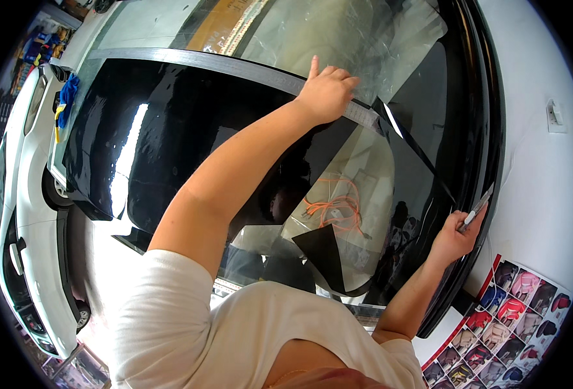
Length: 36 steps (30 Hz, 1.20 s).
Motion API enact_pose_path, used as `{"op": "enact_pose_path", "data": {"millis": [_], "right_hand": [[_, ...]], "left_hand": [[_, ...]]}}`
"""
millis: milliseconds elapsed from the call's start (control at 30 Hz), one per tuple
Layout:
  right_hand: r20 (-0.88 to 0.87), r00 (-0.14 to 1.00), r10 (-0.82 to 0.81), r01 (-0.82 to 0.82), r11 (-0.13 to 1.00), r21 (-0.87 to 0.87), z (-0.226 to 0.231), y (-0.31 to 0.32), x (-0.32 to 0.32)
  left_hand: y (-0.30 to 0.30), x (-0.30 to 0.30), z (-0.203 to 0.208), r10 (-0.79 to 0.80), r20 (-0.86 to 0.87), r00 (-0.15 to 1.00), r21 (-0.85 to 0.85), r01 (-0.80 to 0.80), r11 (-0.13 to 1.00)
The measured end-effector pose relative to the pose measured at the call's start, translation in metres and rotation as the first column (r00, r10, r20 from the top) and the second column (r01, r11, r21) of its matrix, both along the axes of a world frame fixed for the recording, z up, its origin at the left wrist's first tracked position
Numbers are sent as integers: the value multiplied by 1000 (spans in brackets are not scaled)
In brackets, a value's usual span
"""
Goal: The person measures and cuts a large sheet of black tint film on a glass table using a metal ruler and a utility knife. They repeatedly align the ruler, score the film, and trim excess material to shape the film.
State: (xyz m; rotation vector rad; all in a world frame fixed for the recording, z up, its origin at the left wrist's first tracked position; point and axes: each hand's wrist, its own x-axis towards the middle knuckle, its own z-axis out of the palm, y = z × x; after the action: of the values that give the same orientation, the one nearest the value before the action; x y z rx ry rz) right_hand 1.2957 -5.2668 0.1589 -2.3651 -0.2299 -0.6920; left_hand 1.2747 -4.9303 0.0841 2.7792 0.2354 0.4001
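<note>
My left hand (330,92) presses down on a long metal ruler (254,74), its fingers bent over the strip and one finger pointing away. The ruler lies across a large sheet of glossy black film (189,129) on a pane of glass (364,159). At the right, my right hand (456,238) is closed around a slim, light-coloured utility knife (474,211), its tip pointing up and away. A narrow black film strip (416,146) runs from the ruler's right end to near my right fingers; whether they touch it I cannot tell. A triangular black film piece (322,254) lies nearer me.
Through the glass show an orange cable (335,206) and a brown cardboard piece (225,26). A blue cloth (68,97) hangs at the left corner. A white car (34,240) stands left. The right wall (533,58) bears a socket (555,117) and a picture poster (500,324).
</note>
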Motion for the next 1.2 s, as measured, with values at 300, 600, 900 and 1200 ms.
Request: {"op": "enact_pose_path", "data": {"millis": [300,600,900,1200], "right_hand": [[42,999,-26,23,997,69,5,3,16],[50,998,-40,36,996,83,1,1,26],[-14,1000,10,-9,996,85,5,22,39],[-97,838,537,-479,809,342,22,130,47]], "left_hand": [[-2,47,13,-149,-188,971,-250,99,963],[4,80,12,-141,-314,939,-334,30,942],[18,89,15,-223,-366,903,-452,37,891],[1,72,15,-147,-270,952,-357,42,933]]}}
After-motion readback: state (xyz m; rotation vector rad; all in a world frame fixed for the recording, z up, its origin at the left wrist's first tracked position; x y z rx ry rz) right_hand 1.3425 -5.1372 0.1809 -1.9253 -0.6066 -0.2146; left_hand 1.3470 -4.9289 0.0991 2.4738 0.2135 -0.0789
